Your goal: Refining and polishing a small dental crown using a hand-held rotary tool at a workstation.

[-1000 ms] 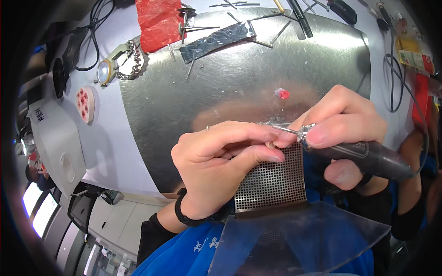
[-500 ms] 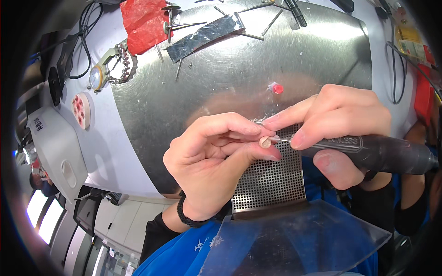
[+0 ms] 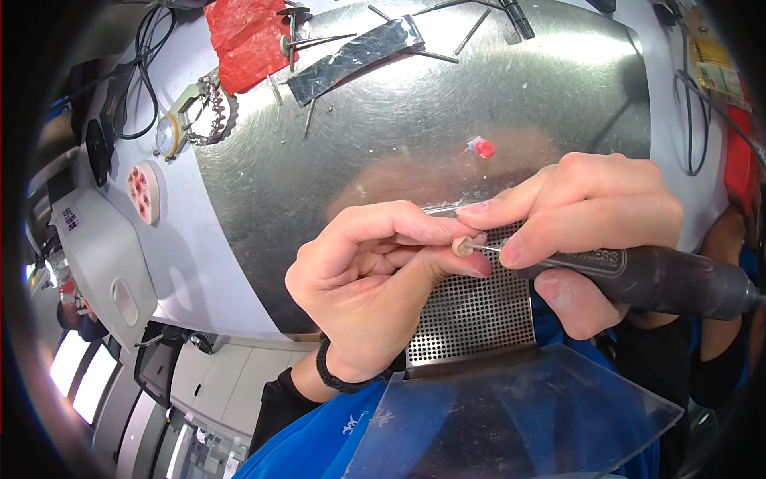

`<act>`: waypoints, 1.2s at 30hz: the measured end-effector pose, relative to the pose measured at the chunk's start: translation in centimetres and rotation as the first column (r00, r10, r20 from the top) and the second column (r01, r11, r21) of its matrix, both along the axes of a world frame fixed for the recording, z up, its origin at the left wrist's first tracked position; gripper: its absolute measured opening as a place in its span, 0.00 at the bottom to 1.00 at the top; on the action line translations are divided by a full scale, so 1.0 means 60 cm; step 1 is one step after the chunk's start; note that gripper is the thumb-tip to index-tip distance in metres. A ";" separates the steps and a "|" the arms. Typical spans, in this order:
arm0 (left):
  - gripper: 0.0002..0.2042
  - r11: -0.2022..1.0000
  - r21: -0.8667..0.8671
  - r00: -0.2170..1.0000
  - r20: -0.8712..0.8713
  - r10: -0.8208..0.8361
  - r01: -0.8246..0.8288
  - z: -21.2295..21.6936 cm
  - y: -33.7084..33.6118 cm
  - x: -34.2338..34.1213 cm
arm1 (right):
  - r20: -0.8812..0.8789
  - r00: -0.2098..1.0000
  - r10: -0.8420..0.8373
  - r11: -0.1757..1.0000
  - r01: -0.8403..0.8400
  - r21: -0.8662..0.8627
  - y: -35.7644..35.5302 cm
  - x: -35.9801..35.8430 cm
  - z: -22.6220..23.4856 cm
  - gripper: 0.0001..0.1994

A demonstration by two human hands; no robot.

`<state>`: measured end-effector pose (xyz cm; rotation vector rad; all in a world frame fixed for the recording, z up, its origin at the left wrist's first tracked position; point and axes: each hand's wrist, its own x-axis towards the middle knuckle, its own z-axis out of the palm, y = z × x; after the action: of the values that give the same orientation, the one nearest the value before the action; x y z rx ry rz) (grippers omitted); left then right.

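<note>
Between the thumb and fingertips of my left hand (image 3: 359,279) is a small tan cup-shaped piece (image 3: 461,246), its hollow side showing. My right hand (image 3: 598,211) grips a dark rotary handpiece (image 3: 678,279) like a pen. The handpiece's thin metal bur (image 3: 483,249) reaches left to the piece; whether it touches cannot be made out. My two hands meet at the fingertips, above a perforated metal plate (image 3: 471,327). A clear plastic sheet (image 3: 511,415) slants out below the plate, over my blue clothing.
On the steel sheet (image 3: 383,144) lie a small pink-red object (image 3: 483,148), a dark metallic strip (image 3: 355,60), several thin burs and red film (image 3: 243,44). To the left are a watch (image 3: 169,134), a pinkish dental model (image 3: 144,193) and a white box (image 3: 104,255). Cables run along both sides.
Both hands have shifted very slightly to the right in the picture, with the piece and handpiece held as before. The piece's hollow looks turned a little toward the bur.
</note>
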<state>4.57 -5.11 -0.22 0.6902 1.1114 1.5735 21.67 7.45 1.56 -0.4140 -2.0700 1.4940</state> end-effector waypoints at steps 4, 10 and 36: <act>0.11 1.000 -0.013 0.999 0.041 0.007 -0.006 0.003 0.000 0.001 | 0.012 1.000 -0.011 1.000 0.011 0.007 0.002 0.000 0.003 0.07; 0.11 0.999 -0.007 0.999 0.041 0.035 -0.035 0.001 -0.001 0.004 | 0.036 0.999 0.014 0.999 -0.016 0.035 0.002 0.002 0.002 0.07; 0.11 1.000 -0.012 1.000 0.003 0.025 -0.025 0.002 -0.001 0.005 | -0.038 0.998 -0.048 0.999 0.049 0.020 0.000 0.001 -0.005 0.07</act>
<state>4.87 -5.17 -0.09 0.6681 1.1295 1.5874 21.71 7.47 1.29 -0.4227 -2.0304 1.4404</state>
